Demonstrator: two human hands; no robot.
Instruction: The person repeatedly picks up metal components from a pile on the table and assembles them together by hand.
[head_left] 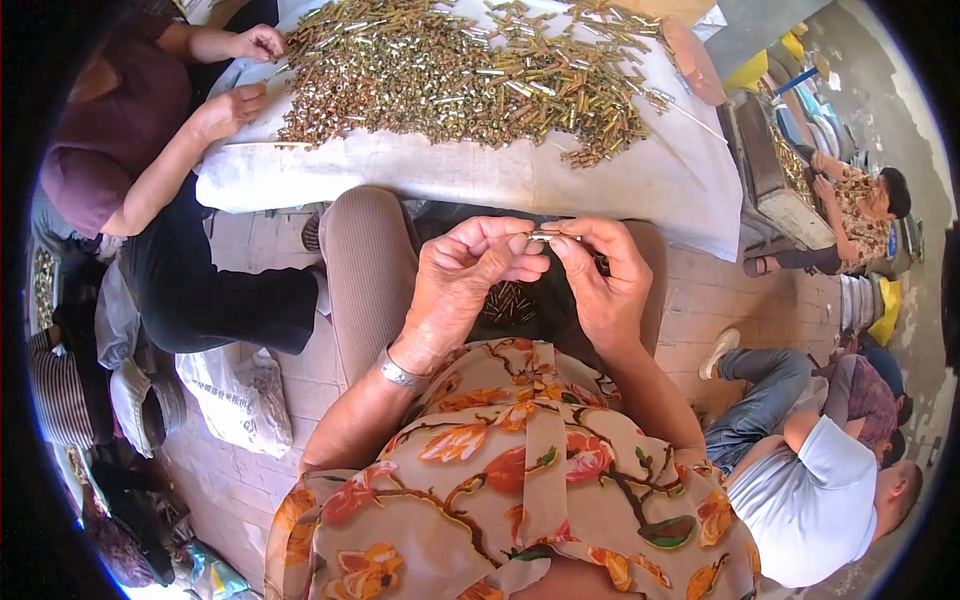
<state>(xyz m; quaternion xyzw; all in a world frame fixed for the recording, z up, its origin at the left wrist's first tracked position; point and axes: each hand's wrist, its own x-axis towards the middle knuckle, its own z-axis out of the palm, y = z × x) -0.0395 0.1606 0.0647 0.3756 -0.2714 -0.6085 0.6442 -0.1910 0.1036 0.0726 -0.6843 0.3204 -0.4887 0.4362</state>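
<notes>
2 hands meet above the person's lap, sharing 1 small metal tube [548, 237]. The left hand [465, 275] has its fingers curled and pressed together, the tips pinching one end; the right hand [600, 280] pinches the other end between thumb and forefinger. The tube is short, slim and brass-coloured with a silvery end, lying roughly level between the fingertips. Done well, this likely calls for a light, steady pinch and keeping the piece straight. More tubes [510, 300] lie in the lap. Beyond the knees, a white-covered table [560, 185] carries a big heap [460, 70] of similar pieces.
</notes>
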